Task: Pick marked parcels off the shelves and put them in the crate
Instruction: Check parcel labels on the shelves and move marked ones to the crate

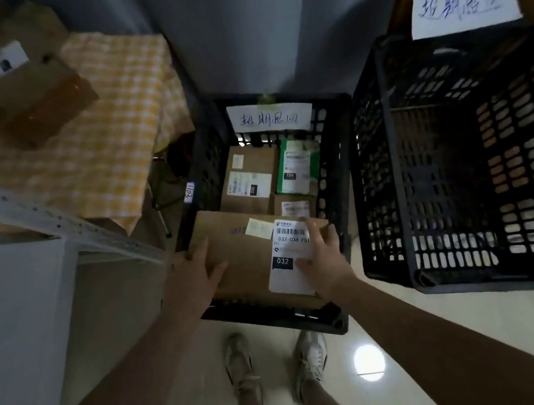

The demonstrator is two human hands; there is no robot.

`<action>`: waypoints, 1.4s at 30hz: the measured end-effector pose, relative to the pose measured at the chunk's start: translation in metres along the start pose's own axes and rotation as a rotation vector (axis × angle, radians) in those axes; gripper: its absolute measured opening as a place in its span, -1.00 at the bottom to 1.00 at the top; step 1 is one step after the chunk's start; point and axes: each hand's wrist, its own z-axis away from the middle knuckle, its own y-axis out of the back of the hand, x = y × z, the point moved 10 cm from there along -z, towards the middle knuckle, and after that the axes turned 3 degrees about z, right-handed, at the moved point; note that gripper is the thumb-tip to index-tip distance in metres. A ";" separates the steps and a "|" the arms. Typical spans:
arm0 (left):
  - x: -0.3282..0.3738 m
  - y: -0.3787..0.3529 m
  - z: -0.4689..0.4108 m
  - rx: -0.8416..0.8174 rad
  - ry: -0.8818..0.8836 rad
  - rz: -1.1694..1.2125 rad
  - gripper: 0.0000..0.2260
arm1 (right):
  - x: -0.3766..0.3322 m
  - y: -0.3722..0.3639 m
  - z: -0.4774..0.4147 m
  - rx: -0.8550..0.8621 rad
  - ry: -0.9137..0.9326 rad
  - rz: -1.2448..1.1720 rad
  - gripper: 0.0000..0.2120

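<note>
**Parcel held with 2 hands at a black floor crate**

The left hand [196, 275] grips the left edge of the cardboard parcel [243, 264], thumb on top. The parcel, its white label [287, 263] reading 032, fills the near end of the crate [338, 164], in front of 3 smaller packages [250, 179]. The right hand [325, 263] clasps its right end.
</note>
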 end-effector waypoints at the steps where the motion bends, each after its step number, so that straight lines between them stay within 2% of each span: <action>1: -0.003 -0.006 -0.004 -0.027 0.004 -0.059 -0.39 | 0.006 -0.010 -0.008 -0.027 -0.027 0.004 -0.31; 4: -0.014 -0.025 -0.015 -0.102 0.010 -0.130 -0.41 | 0.022 -0.034 -0.026 -0.081 -0.098 0.021 -0.38; 14: -0.020 -0.078 -0.062 -0.276 -0.008 -0.272 -0.45 | 0.049 -0.063 -0.075 -0.134 -0.231 0.096 -0.36; 19: -0.034 -0.089 -0.072 -0.252 0.033 -0.266 -0.46 | 0.045 -0.072 -0.077 -0.054 -0.232 0.159 -0.34; 22: -0.031 -0.084 -0.064 -0.203 -0.008 -0.252 -0.45 | 0.048 -0.077 -0.068 -0.025 -0.233 0.145 -0.33; 24: -0.022 -0.072 -0.060 -0.159 -0.040 -0.269 -0.46 | 0.049 -0.069 -0.065 0.011 -0.235 0.158 -0.40; 27: -0.011 -0.051 -0.073 -0.115 -0.051 -0.313 -0.48 | 0.049 -0.047 -0.076 0.018 -0.260 0.132 -0.64; 29: -0.009 -0.046 -0.087 -0.173 -0.041 -0.345 -0.47 | 0.045 -0.039 -0.082 -0.030 -0.294 0.114 -0.76; 32: -0.013 -0.057 -0.095 -0.276 -0.036 -0.417 -0.45 | 0.037 -0.052 -0.090 -0.126 -0.321 0.172 -0.71; 36: -0.021 -0.076 -0.084 -0.260 0.011 -0.347 -0.38 | 0.044 -0.055 -0.089 0.009 -0.302 0.078 -0.70; 42: -0.035 -0.086 -0.087 -0.226 0.034 -0.160 -0.36 | 0.048 -0.056 -0.083 0.153 -0.227 -0.086 -0.56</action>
